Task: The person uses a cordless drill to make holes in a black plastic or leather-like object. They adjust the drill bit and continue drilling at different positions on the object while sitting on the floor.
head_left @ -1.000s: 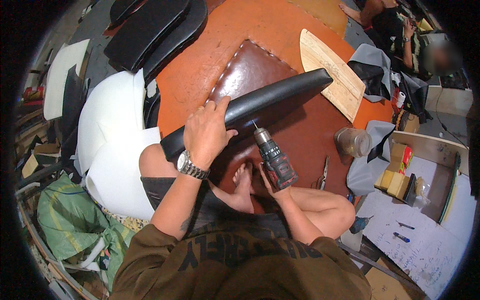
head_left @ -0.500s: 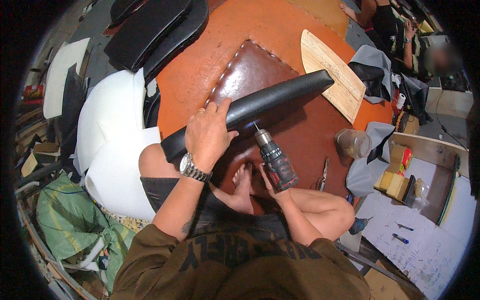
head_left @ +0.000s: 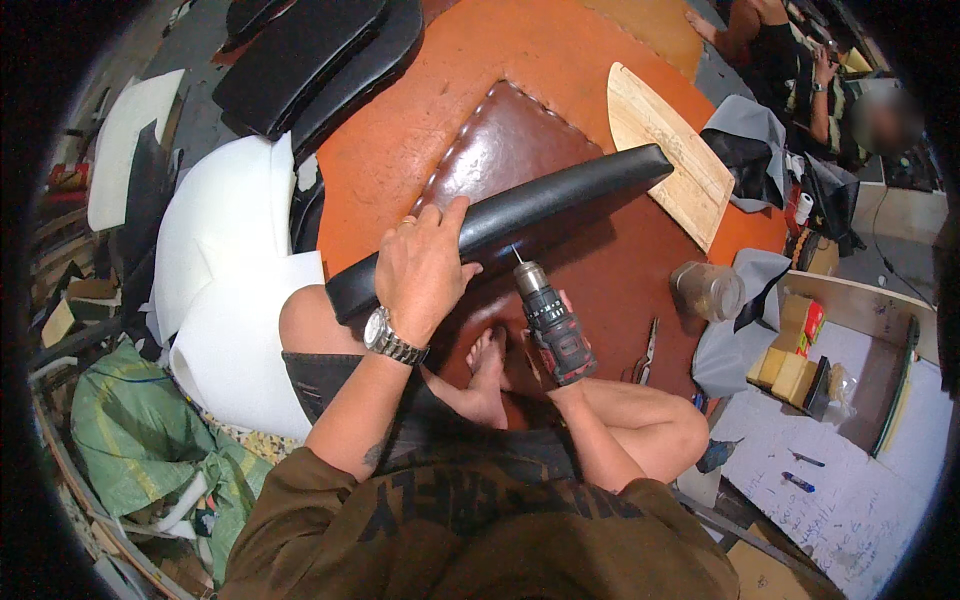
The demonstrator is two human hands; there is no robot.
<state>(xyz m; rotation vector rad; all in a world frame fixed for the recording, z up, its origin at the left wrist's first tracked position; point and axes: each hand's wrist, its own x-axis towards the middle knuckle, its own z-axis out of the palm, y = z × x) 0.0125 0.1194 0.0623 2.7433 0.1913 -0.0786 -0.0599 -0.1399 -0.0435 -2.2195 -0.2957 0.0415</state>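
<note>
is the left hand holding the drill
No, the left hand presses down on the long black padded piece, while the right hand grips the cordless drill.

Left hand on black padded armrest, cordless drill in right hand.

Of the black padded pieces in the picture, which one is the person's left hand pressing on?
The long, narrow black padded piece lying across the brown leather panel; the left hand rests on it. The wider black cushions lie untouched at the top.
</note>
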